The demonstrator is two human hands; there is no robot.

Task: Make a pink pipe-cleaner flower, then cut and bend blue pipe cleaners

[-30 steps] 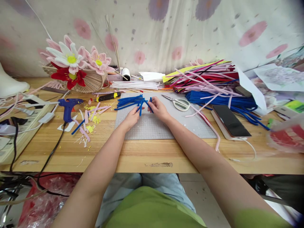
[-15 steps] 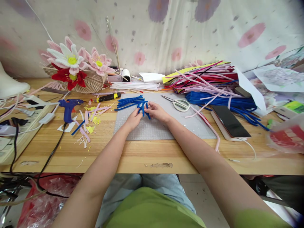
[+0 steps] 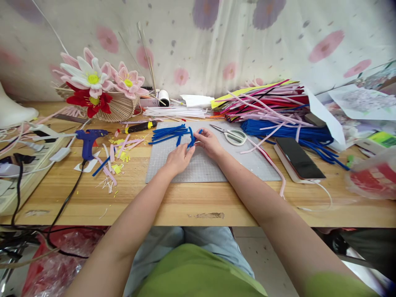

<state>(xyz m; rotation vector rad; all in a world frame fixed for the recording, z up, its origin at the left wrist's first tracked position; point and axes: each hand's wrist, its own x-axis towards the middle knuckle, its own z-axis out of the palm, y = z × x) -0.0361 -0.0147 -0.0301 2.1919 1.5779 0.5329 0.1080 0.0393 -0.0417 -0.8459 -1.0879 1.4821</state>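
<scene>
Over the grey cutting mat [image 3: 210, 169], both of my hands are closed on short blue pipe cleaners [image 3: 191, 138]. My left hand [image 3: 180, 159] pinches them from below, thumb toward the right. My right hand [image 3: 208, 143] grips from the other side, its fingertips against the blue pieces; one blue end shows above its fingers. Just left of my hands lies a small pile of cut blue pipe cleaners [image 3: 168, 133]. Scissors [image 3: 233, 136] rest to the right of my right hand. How the held pieces are joined is partly hidden by my fingers.
At left stand a blue glue gun [image 3: 88, 142], a box cutter [image 3: 140, 126], coloured scraps [image 3: 117, 156] and fuzzy flowers [image 3: 93, 82]. Bundles of pipe cleaners [image 3: 262, 103] lie at the back right, near a phone [image 3: 300, 159]. A power strip [image 3: 27, 177] sits at far left.
My left hand has shifted right and turned more palm-down, with its thumb now on the blue pieces. The right hand has moved slightly right. The held blue pieces have changed angle.
</scene>
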